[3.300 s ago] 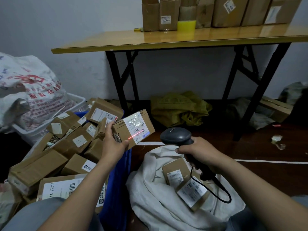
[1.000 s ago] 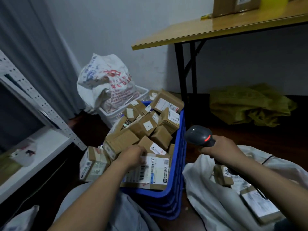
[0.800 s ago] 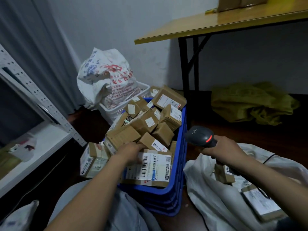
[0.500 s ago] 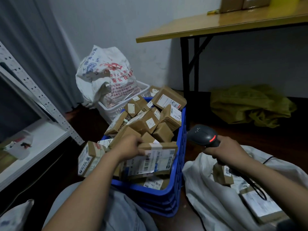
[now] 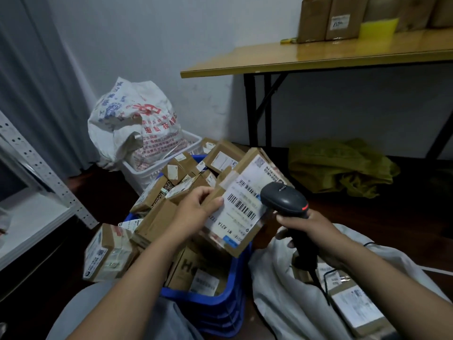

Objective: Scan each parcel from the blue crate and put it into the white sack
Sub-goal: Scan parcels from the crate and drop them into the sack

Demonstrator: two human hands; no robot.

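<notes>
My left hand (image 5: 196,211) grips a flat cardboard parcel (image 5: 241,204) by its left edge and holds it above the blue crate (image 5: 220,305), with its white barcode label turned up. My right hand (image 5: 306,223) grips the handle of a black barcode scanner (image 5: 284,200), whose head sits right over the label's right side. The crate is heaped with several brown parcels (image 5: 176,173). The white sack (image 5: 282,303) lies open at the lower right with parcels (image 5: 355,307) inside.
A white basket (image 5: 149,173) holding a printed sack (image 5: 132,123) stands behind the crate. One parcel (image 5: 107,251) lies left of the crate. A wooden table (image 5: 343,55) carries boxes (image 5: 328,18) at the top right, with a yellow-green bag (image 5: 343,165) under it. A white shelf (image 5: 31,217) is left.
My left hand lifted the large flat parcel out of the crate and tilted its label up. My right hand brought the scanner in close over the label.
</notes>
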